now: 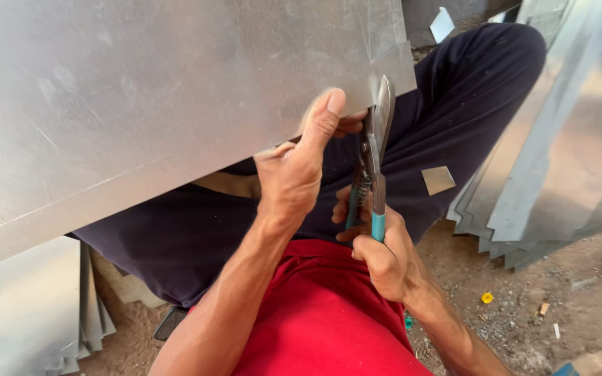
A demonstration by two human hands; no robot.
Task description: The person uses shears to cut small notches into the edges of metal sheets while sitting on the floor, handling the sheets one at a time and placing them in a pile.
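A large grey metal sheet (141,104) lies across my lap and fills the upper left of the view. My left hand (297,163) pinches its near edge, thumb on top and fingers underneath. My right hand (381,254) grips the teal handles of a pair of tin snips (374,153). The snips' blades point up and bite into the sheet's edge just right of my left thumb. A spring shows between the handles.
I sit in dark trousers (468,104) and a red shirt (322,320) on dirt ground. A stack of metal sheets (552,181) leans at the right, another pile (29,306) lies at lower left. A small cut metal square (438,179) rests on my leg.
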